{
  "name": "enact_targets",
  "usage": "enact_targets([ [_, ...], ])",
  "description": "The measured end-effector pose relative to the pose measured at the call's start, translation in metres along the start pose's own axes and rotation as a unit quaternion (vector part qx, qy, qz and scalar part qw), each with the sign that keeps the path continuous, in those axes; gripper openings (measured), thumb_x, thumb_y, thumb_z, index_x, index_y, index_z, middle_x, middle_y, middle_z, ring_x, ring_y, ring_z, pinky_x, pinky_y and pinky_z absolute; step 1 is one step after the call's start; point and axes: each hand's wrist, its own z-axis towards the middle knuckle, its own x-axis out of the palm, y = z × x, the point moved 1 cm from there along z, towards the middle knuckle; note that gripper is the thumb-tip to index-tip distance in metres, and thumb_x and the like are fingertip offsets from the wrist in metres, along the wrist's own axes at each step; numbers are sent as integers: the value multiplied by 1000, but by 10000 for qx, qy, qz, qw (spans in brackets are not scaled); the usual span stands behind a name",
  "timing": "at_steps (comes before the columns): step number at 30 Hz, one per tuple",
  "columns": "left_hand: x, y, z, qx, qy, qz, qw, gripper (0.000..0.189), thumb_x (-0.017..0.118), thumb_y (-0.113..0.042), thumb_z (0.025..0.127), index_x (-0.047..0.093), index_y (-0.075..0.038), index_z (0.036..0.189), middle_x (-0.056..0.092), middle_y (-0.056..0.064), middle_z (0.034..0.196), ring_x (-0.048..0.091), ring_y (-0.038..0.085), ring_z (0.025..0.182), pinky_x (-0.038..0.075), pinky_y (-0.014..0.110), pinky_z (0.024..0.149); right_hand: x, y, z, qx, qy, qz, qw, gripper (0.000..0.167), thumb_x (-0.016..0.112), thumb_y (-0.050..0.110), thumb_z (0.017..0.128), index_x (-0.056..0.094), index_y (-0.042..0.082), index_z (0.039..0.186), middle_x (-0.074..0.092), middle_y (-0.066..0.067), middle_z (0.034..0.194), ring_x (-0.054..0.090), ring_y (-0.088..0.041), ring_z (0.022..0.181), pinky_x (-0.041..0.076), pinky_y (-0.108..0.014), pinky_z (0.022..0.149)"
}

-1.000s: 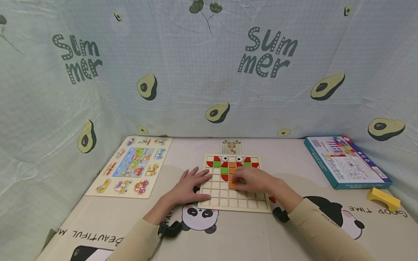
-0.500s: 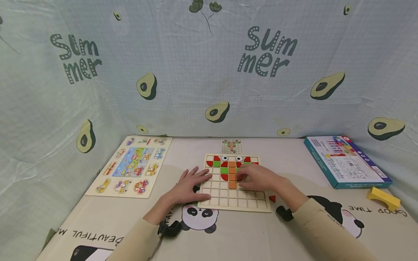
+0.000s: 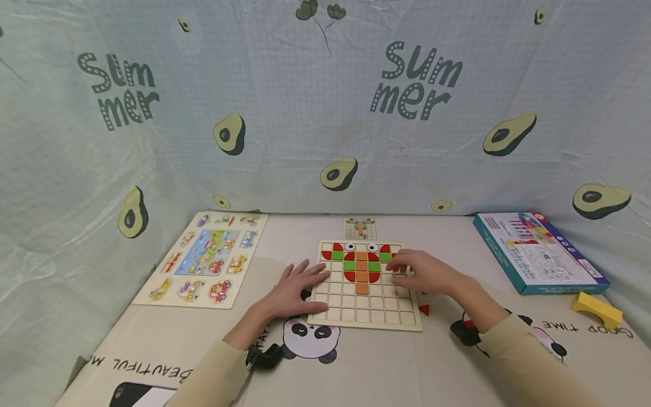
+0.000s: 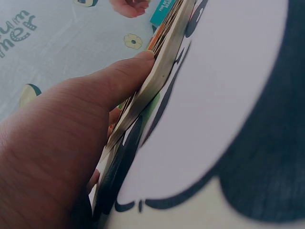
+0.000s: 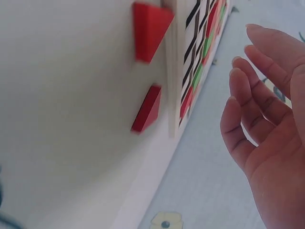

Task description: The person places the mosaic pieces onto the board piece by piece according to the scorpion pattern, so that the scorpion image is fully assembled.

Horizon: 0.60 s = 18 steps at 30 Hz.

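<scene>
A wooden grid board [image 3: 351, 314] lies before me, bearing a pattern of red quarter-round, green and orange pieces with two round eyes. Its orange column [image 3: 361, 273] runs down the middle. My left hand [image 3: 297, 291] rests on the board's left edge with fingers spread; in the left wrist view its thumb [image 4: 126, 76] presses along the edge. Over the board's right part hovers my right hand [image 3: 424, 272], fingers loosely bent and nothing between them. Beside the board's right edge are two red pieces, a nearer one [image 5: 148, 31] and a triangle [image 5: 148, 109].
A small pattern card [image 3: 361, 229] lies behind the board. A wooden picture puzzle [image 3: 244, 297] is on the left, a boxed set [image 3: 549, 254] at the back right. A yellow arch block [image 3: 597, 310] sits by the box, and a phone-like object [image 3: 139, 394] shows at the lower left.
My right hand has drawn away to the right from the orange column, uncovering the lowest orange square and the red and green pieces beside it. The left hand has stayed put.
</scene>
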Motion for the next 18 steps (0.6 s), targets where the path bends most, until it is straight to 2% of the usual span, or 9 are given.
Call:
enact_targets([
  [8,1,1,0,5,-15,-25,10000,75,72,-50,89,49,-15,152,35,6,161,11,39,152,1,61,118,-6,-12,-17,49,-186,50,9998,20,74,16,93,72,9,111,65,1,105,59,-17,93,55,-38,83],
  [18,2,1,1,-36,15,35,10000,76,72,-51,89,49,-16,152,35,6,161,12,38,152,1,61,118,-12,-24,-44,276,-313,-58,9991,26,77,19,91,71,9,115,62,8,100,56,-14,92,54,-36,81],
])
